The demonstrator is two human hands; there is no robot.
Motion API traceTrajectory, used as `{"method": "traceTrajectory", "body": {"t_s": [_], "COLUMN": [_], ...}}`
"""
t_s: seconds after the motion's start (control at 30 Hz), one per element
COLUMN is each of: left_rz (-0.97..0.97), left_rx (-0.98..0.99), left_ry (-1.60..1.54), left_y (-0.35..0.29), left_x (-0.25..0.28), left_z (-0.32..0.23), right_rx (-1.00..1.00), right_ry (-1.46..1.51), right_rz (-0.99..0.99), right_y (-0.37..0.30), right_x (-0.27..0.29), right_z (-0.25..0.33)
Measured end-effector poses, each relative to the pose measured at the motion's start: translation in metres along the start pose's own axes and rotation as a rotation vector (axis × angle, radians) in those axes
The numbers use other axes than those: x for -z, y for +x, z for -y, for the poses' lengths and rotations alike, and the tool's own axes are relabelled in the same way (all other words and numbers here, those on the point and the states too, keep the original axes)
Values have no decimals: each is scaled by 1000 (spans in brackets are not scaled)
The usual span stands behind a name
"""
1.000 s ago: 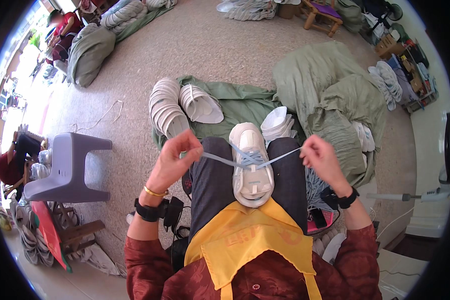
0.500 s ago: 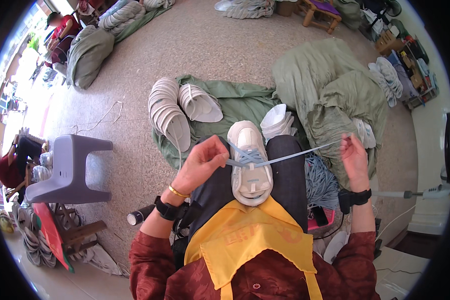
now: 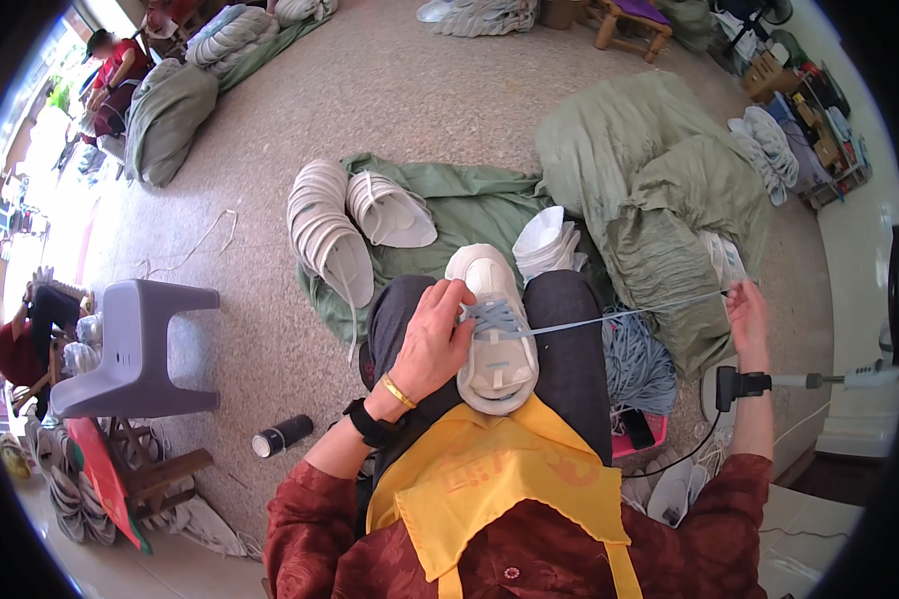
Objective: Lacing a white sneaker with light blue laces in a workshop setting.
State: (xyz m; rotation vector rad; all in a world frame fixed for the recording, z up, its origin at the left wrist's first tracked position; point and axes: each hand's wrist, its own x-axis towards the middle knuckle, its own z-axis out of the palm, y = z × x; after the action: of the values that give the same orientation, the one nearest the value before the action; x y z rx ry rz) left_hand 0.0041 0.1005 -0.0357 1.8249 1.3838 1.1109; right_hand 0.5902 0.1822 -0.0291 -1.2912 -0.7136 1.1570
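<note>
A white sneaker (image 3: 499, 371) rests between my thighs, its toe pointing away from me. Pale blue shoelace (image 3: 496, 317) crosses its upper in several rows. Against the left edge of the lacing, my left hand (image 3: 432, 339) is closed with bent fingers; what sits between the fingertips is hidden. My right hand (image 3: 749, 314) is raised far out to the right, closed on the lace's end. From the shoe's right side to that hand, the lace runs taut, slanting slightly upward.
Stacked white shoe uppers (image 3: 325, 230) lie on a green cloth (image 3: 474, 205) ahead. A bundle of blue laces (image 3: 637, 364) sits by my right thigh, above a pink basket (image 3: 624, 439). A grey plastic chair (image 3: 135, 349) and a black cylinder (image 3: 285, 436) are left. Bulky green sacks (image 3: 629, 140) stand right.
My right hand has moved outward to the right, drawing the lace longer. My left hand has come in from holding lace beside the shoe to the shoe's left edge.
</note>
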Motion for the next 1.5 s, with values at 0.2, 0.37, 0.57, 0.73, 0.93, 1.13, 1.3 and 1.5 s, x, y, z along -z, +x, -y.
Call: {"method": "traceTrajectory", "body": {"t_s": [0.2, 0.37, 0.57, 0.73, 0.93, 1.13, 1.3, 1.5], "left_rz": [114, 189, 366, 293, 280, 265, 284, 240], "left_rx": [-81, -162, 3, 60, 145, 87, 205, 363], "left_ry": [59, 69, -177, -294, -383, -335, -594, -746], "left_y": [10, 20, 22, 17, 4, 4, 3, -2], "left_x": [-2, 9, 28, 23, 21, 32, 51, 65], "left_z": [13, 8, -14, -15, -16, -32, -28, -12], "right_rx": [153, 157, 116, 330, 181, 231, 69, -247], "right_ry": [-703, -655, -774, -885, -847, -719, -613, -461], "right_rz": [105, 419, 859, 945, 946, 1011, 1223, 960], "right_y": [-38, -82, -145, -163, -171, -164, -152, -120], "right_x": [-90, -191, -291, -306, -305, -330, -331, -285], "right_z": [-29, -44, -39, -45, -43, -51, -46, -10]}}
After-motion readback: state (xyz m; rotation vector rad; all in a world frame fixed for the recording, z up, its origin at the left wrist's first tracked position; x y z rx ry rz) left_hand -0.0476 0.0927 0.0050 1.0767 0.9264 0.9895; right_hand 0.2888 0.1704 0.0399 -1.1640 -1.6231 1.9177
